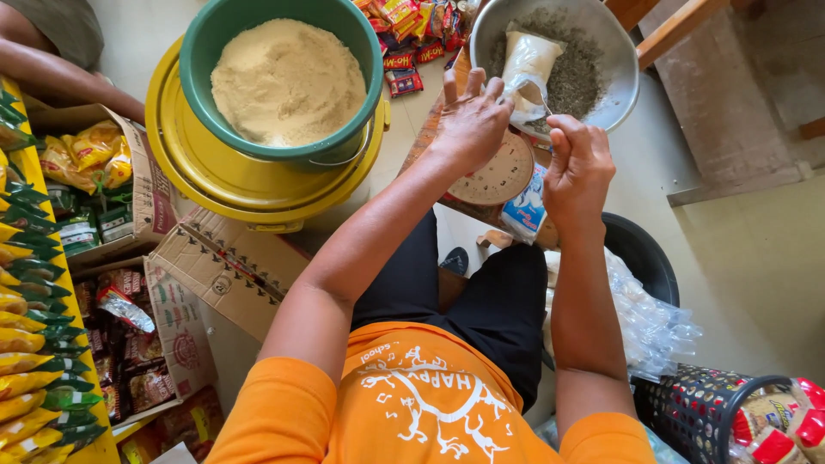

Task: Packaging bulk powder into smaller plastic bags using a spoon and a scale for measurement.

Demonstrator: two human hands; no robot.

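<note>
- Clear plastic bag (526, 64), partly filled with dark seeds or dried bits, is held upright over the metal bowl (620, 47), its mouth toward the person.
- Left hand (471, 120) grips the bag's near edge, fingers curled round the plastic and the thumb side hidden behind it.
- Right hand (577, 163) is closed with fingertips pinched together just beside the bag's opening; something thin seems to be between them, but it is too small to tell what.
- Metal bowl holds a heap of the same dark, greyish material under and around the bag.
- Round dial scale (498, 176) lies right below the left hand, on a patterned surface; a small blue-and-white packet (526, 206) rests beside it, under the right wrist.
- Black tub (646, 258) sits by the right forearm, with crumpled clear plastic bags (649, 326) spilling over its rim.
- Green bucket (275, 77) to the left is full nearly to the brim with pale yellow-beige meal; it stands on a yellow round container (215, 176).
- Cardboard boxes (163, 249) further left hold snack packets in yellow, red and brown wrappers; a row of yellow-and-green packets (21, 344) runs along the left edge.
- Dark mesh basket (696, 412) at lower right holds red-and-white wrapped goods.
- More bright packets (404, 43) lie on the floor between bucket and bowl.
- Another person's arm (60, 77) shows at top left.
</note>
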